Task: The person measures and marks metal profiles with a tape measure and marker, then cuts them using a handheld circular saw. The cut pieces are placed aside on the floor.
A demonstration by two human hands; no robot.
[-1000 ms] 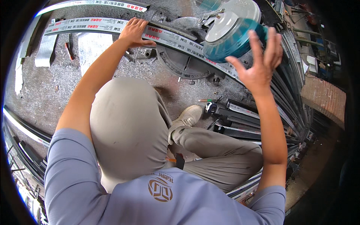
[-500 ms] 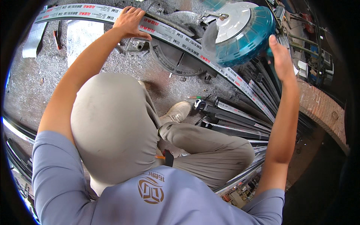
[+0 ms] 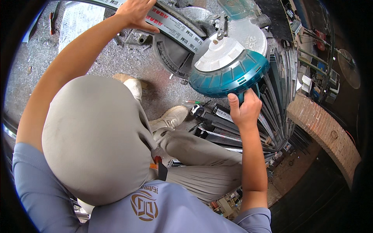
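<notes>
My left hand (image 3: 136, 14) is laid over a long metal profile (image 3: 171, 27) covered in white printed film. Its fingers hook over the far edge, with the thumb on the near side. My right hand (image 3: 246, 108) is wrapped round the handle of a teal and silver mitre saw (image 3: 233, 77). The saw head is low over the profile, to the right of my left hand, and its guard hides where the blade meets the profile. Beneath the profile, the curved grey saw base (image 3: 167, 58) shows.
Several dark profiles (image 3: 225, 126) lie in a bundle at the right. A tape measure (image 3: 197, 110) rests on the floor beside my shoe (image 3: 171, 116). Metal chips cover the surface, with a white sheet (image 3: 81, 23) at the far left. A brick edge (image 3: 322, 128) stands at the right.
My right hand has pulled the saw head down and leftward onto the profile. My left hand still grips the profile. The view has shifted somewhat.
</notes>
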